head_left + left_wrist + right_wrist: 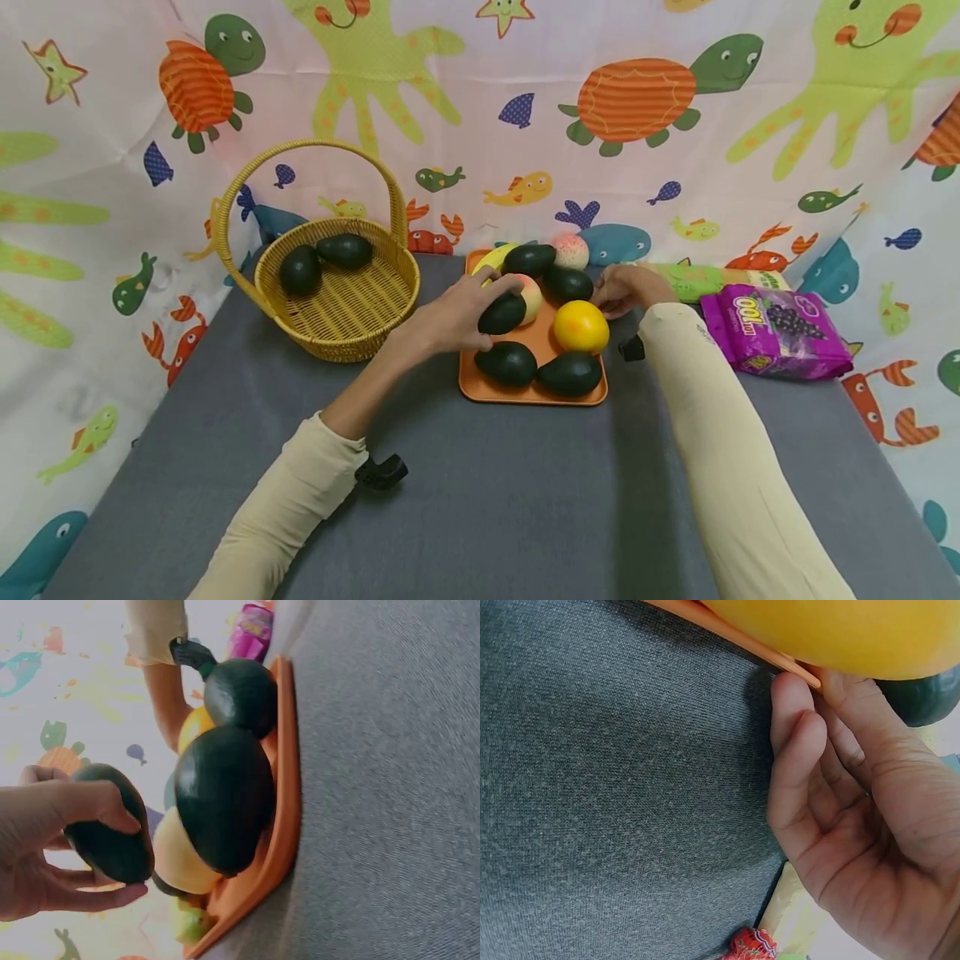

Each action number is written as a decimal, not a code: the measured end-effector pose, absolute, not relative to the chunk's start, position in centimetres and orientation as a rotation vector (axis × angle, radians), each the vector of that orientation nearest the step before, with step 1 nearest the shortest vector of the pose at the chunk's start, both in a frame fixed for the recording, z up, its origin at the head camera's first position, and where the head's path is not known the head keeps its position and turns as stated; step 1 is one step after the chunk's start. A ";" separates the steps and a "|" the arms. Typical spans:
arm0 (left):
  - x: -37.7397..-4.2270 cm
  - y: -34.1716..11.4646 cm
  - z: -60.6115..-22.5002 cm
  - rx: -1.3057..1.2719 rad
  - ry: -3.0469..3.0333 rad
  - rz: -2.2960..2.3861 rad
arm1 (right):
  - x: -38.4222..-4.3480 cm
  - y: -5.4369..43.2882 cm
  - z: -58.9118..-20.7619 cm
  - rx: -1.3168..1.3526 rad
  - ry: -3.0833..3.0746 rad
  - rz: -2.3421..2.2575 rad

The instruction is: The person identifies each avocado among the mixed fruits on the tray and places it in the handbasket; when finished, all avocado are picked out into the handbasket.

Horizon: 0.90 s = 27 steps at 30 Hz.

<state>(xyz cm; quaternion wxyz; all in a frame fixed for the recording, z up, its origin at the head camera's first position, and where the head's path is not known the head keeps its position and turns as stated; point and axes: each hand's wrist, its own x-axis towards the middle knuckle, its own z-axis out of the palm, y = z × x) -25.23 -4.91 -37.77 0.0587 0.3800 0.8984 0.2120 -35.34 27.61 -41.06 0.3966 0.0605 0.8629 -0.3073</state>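
My left hand [453, 315] grips a dark green avocado [501, 314] over the left side of an orange tray [532, 399]. In the left wrist view, thumb and fingers wrap the held avocado [112, 825], which is lifted beside the others. My right hand [626, 289] pinches the tray's right rim between thumb and curled fingers, plain in the right wrist view. On the tray lie several more avocados [570, 374], a yellow-orange round fruit [581, 327], two peaches [570, 251] and a banana [495, 257], partly hidden by my left hand.
Left of the tray stands a yellow wicker basket [341, 347] with a tall handle and two avocados [300, 270] inside. A purple grape-print packet [780, 332] and a long green package [705, 281] lie at the right. A patterned cloth [480, 125] hangs behind the grey table.
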 end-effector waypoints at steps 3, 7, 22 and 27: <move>-25.2 -5.1 -37.5 1.163 2.723 0.730 | -35.3 27.5 -40.7 0.140 2.184 -0.774; -25.1 -5.4 -37.2 1.156 2.742 0.771 | -35.4 27.5 -40.6 0.152 2.177 -0.782; -24.5 -9.5 -35.4 0.884 3.122 0.584 | -36.3 27.9 -41.8 0.129 2.153 -0.801; -24.9 -12.8 -34.6 0.656 3.280 0.418 | -36.3 28.3 -41.8 0.134 2.137 -0.805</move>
